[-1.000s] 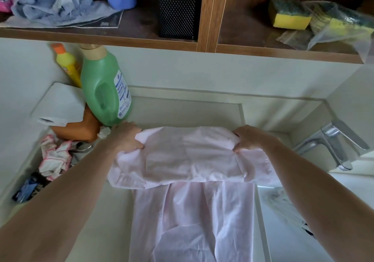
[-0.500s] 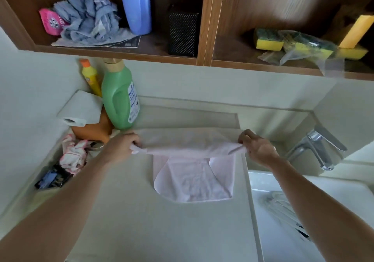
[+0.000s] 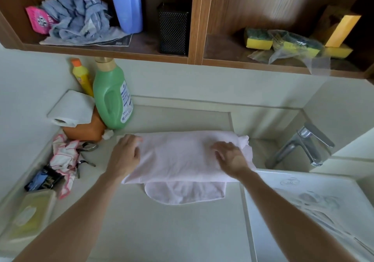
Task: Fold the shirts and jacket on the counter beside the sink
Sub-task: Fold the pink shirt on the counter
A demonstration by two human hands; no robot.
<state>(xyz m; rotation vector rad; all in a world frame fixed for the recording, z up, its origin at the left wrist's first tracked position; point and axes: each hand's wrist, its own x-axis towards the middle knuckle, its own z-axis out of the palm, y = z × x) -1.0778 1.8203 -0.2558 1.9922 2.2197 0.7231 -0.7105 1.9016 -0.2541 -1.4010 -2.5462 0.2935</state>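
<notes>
A pale pink shirt (image 3: 180, 158) lies folded into a wide band on the light counter (image 3: 162, 231), its rounded hem sticking out toward me below the fold. My left hand (image 3: 126, 156) rests on the shirt's left end, fingers reaching over its far edge. My right hand (image 3: 230, 158) lies flat on the right part of the shirt with fingers spread. A bit of the shirt's right end bunches up past my right hand, near the sink.
A green detergent bottle (image 3: 111, 101), yellow bottle (image 3: 82, 77), paper roll (image 3: 70, 109) and orange tub stand at the back left. A crumpled pink-edged cloth (image 3: 63, 158), scissors and small items lie left. The tap (image 3: 303, 144) and sink (image 3: 315, 211) are right. Shelves hang above.
The upper part of the shirt has been folded down toward me over the lower part. Both hands let go of the pinched edge and now lie on top of the fold.
</notes>
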